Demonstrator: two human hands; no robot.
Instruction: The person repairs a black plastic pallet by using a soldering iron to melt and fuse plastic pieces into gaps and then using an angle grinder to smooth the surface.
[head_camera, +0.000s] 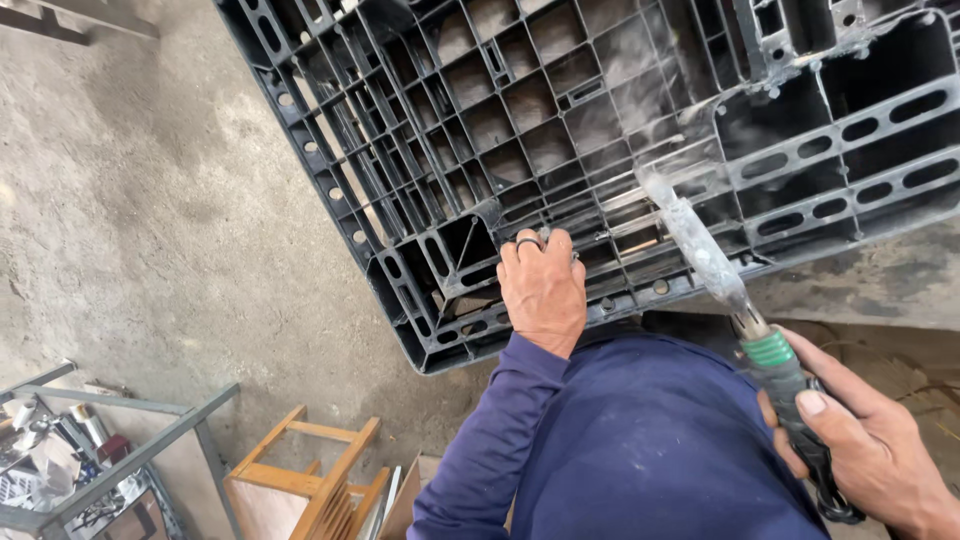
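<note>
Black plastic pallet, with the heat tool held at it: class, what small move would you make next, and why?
Probably ease the heat tool tip along the smoking rib of the black plastic pallet. The right hand grips the tool's green-ringed handle, its nozzle sits against the grid where whitish smoke rises, and the left hand presses the pallet edge close by, steadying it.

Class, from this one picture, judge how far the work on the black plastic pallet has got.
Done: whitish residue marks ribs near the tool tip. In hand: the right hand holds a hot-air tool, nozzle at the pallet ribs; the left hand steadies the edge. Left: most of the grid looks untouched.
</note>
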